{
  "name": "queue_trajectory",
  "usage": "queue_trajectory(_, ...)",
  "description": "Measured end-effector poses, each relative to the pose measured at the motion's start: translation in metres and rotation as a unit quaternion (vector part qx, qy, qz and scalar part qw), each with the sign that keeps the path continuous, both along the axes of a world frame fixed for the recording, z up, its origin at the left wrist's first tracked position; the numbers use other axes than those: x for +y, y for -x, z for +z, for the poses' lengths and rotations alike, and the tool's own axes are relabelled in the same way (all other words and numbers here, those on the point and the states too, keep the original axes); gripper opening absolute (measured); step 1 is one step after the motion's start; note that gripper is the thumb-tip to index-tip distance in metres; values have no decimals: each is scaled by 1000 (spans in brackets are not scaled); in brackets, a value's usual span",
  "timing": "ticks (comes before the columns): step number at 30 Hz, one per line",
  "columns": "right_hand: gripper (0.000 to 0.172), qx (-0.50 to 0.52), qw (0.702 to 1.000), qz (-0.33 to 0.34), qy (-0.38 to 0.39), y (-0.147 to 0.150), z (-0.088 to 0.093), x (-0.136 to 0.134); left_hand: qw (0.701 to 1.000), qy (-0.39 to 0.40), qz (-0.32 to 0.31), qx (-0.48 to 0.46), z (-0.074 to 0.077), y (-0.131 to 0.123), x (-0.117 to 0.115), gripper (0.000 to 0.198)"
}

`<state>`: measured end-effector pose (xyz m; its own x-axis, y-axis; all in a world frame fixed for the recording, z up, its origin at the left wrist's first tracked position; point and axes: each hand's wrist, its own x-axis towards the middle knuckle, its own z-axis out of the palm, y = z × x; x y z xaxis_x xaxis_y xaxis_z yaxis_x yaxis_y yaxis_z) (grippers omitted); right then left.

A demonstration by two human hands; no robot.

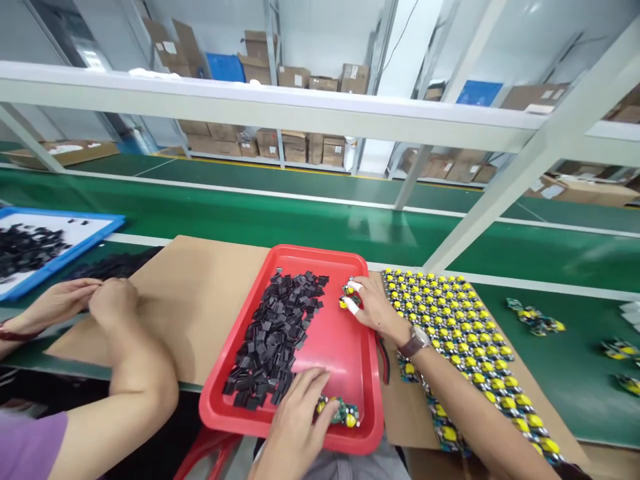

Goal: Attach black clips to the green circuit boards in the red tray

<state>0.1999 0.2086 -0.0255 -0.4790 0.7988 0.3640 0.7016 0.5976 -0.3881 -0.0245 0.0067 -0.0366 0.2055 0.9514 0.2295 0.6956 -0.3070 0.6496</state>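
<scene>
A red tray [345, 347] lies in front of me with a heap of small black flat pieces [280, 327] along its left side. My left hand [300, 417] is at the tray's near end, fingers stretched and apart. Its thumb overlaps small green circuit boards with yellow parts [345, 412]. At the tray's far right, my right hand [373, 303], with white covers on two fingertips, has its thumb and fingers around small circuit boards with yellow parts [344, 302]. How firmly it grips them is partly hidden.
Rows of yellow-topped boards [460, 333] stand on cardboard to the right, with loose boards [537, 321] beyond. Another person's hands [100, 300] work at the left near a blue-rimmed tray [95, 243]. A white frame post [480, 207] rises behind the rows.
</scene>
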Motion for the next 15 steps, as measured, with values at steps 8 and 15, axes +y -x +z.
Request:
queue_trajectory(8, 49, -150, 987, 56, 25, 17, -6, 41, 997, 58, -34, 41, -11, 0, -3, 33)
queue_trajectory(15, 32, -167, 984, 65, 14, 52, 15, 41, 995, 74, -38, 56, -12, -1, 7, 39)
